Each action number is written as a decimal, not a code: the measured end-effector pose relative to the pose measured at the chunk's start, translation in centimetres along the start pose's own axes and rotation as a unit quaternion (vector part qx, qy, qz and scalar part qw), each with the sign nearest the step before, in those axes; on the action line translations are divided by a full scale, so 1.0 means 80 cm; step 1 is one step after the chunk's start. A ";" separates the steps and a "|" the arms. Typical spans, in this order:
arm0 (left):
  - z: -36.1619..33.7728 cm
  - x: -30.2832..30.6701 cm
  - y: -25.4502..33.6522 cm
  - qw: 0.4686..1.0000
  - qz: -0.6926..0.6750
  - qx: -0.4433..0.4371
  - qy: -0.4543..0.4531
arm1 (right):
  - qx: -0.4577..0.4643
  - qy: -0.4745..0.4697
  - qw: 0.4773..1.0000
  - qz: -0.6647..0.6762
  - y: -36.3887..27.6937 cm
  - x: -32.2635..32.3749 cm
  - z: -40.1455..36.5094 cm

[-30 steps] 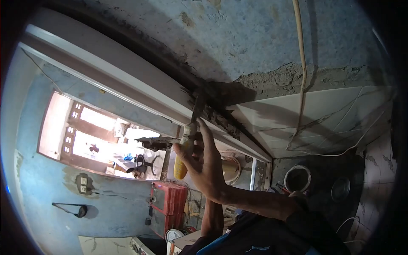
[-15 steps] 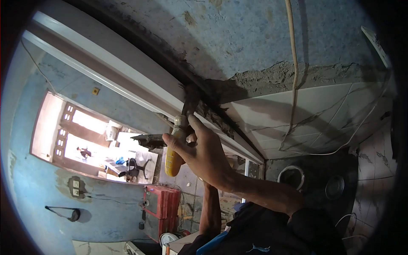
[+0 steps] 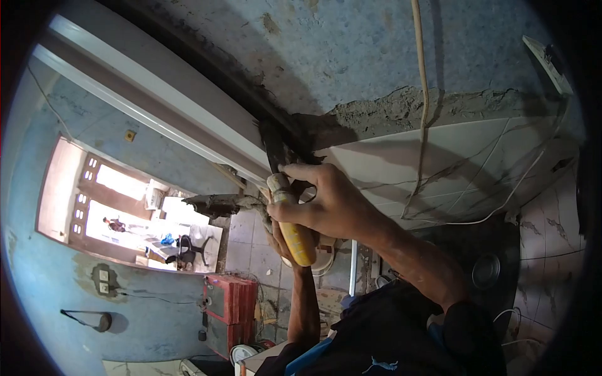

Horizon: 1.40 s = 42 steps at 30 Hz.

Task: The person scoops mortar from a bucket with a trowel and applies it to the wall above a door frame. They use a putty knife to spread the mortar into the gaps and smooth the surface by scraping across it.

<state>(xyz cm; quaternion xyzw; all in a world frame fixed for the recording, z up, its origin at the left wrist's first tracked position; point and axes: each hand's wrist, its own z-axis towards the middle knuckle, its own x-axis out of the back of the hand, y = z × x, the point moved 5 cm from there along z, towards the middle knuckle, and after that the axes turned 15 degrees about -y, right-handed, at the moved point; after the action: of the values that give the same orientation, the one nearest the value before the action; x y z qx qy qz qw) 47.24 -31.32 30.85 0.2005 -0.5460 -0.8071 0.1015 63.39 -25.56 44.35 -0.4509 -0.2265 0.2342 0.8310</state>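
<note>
My right hand (image 3: 332,197) is closed round the yellow handle of a putty knife (image 3: 295,235), with a finger stretched toward the blade. Its dark, mortar-smeared blade (image 3: 273,144) lies at the gap between the white frame (image 3: 188,103) and the rough wall edge. Behind the knife, my left hand (image 3: 280,241) is mostly hidden. It appears to hold a long, mortar-covered piece (image 3: 219,204) that sticks out to the left; grey mortar clings to it.
Blue wall (image 3: 364,56) and marbled tiles (image 3: 401,160) adjoin the gap, with a loose cable (image 3: 421,94) hanging across them. A red cabinet (image 3: 232,301) stands below. A round metal container (image 3: 486,271) is on the dark floor, and a chair (image 3: 194,250) shows through the window opening.
My right hand has shifted right, and the handle's butt has swung right while the blade stays at the gap. The room has slid slightly left in view.
</note>
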 end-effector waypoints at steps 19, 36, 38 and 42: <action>0.011 -0.047 0.052 0.981 0.049 -0.149 -0.115 | -0.119 -0.185 0.975 -0.016 -0.008 0.109 0.007; 0.011 -0.034 0.040 0.980 -0.014 -0.166 -0.110 | -0.110 -0.158 0.958 -0.213 -0.033 0.144 0.059; 0.010 -0.034 0.040 0.981 -0.016 -0.163 -0.108 | -0.094 -0.152 0.954 -0.239 -0.042 0.142 0.069; 0.010 -0.036 0.042 0.982 -0.018 -0.160 -0.100 | -0.092 -0.166 0.949 -0.250 -0.058 0.135 0.088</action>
<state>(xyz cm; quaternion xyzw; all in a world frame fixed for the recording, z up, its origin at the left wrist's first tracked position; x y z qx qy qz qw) 49.32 -30.80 34.80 0.1093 -0.4133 -0.9018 0.0628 68.61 -16.88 53.58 -0.4090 -0.4874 0.0682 0.7685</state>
